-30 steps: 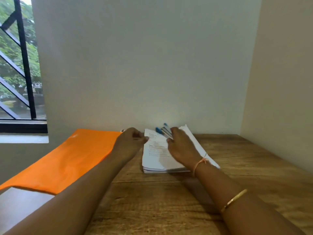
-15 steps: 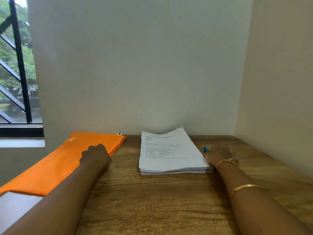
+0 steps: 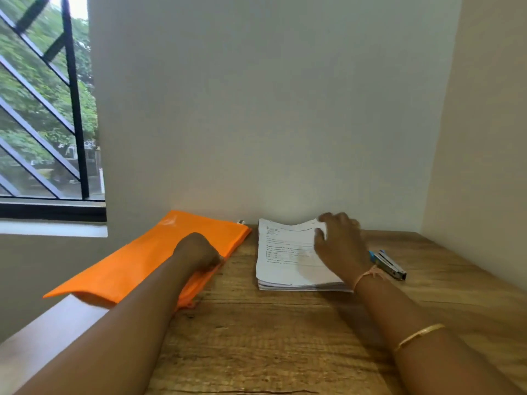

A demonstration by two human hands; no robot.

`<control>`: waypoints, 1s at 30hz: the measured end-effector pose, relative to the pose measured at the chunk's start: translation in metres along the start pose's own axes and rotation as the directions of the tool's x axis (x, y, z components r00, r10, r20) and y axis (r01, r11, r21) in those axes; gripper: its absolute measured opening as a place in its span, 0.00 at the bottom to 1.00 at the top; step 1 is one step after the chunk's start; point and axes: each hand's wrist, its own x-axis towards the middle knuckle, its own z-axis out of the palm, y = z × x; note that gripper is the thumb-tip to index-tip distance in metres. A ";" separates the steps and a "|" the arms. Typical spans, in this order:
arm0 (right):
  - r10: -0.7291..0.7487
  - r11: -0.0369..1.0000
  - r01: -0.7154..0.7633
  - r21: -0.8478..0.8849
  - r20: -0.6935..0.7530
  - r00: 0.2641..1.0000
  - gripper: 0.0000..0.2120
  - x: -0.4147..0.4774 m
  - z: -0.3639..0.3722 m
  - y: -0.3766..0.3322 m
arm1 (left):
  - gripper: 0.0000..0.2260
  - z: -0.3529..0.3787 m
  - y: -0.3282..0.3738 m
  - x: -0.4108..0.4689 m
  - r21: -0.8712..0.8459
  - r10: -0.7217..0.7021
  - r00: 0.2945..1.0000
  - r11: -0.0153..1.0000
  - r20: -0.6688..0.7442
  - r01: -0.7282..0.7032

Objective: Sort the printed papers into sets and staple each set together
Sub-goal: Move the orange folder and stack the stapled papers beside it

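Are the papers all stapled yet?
Not yet. Done: the stapler lies ready beside the papers, nothing more. In hand: the right hand reaches over the single stack's top sheet. Still to do: sorting into sets and every stapling.

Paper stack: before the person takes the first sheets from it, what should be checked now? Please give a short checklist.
1. Paper stack lies flat on the table, edges roughly even: ok.
2. Right hand is over the stack's far right corner, fingers relaxed: ok.
3. Right hand already grips a sheet: cannot tell.
4. Stapler lies free on the table, right of the stack: ok.
5. Left hand is free to help: not ok, it rests curled on the orange folder.
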 end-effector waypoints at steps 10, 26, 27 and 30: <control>-0.615 0.785 0.518 0.341 0.317 0.722 0.13 -0.053 0.021 -0.095 | 0.11 -0.039 -0.033 -0.008 -0.248 0.061 0.981 0.969 0.185 -0.013; -0.722 0.691 0.645 0.325 0.343 0.601 0.07 -0.082 0.020 -0.137 | 0.53 -0.067 -0.075 -0.019 -0.069 0.308 0.587 0.917 0.749 -0.394; -0.724 0.690 0.642 0.335 0.348 0.596 0.06 -0.083 0.020 -0.137 | 0.51 -0.065 -0.073 -0.021 -0.024 0.294 0.594 0.908 0.748 -0.419; -0.671 0.739 0.507 0.443 0.423 0.609 0.06 -0.078 0.016 -0.139 | 0.49 -0.063 -0.068 -0.025 0.084 0.260 0.620 0.879 0.741 -0.469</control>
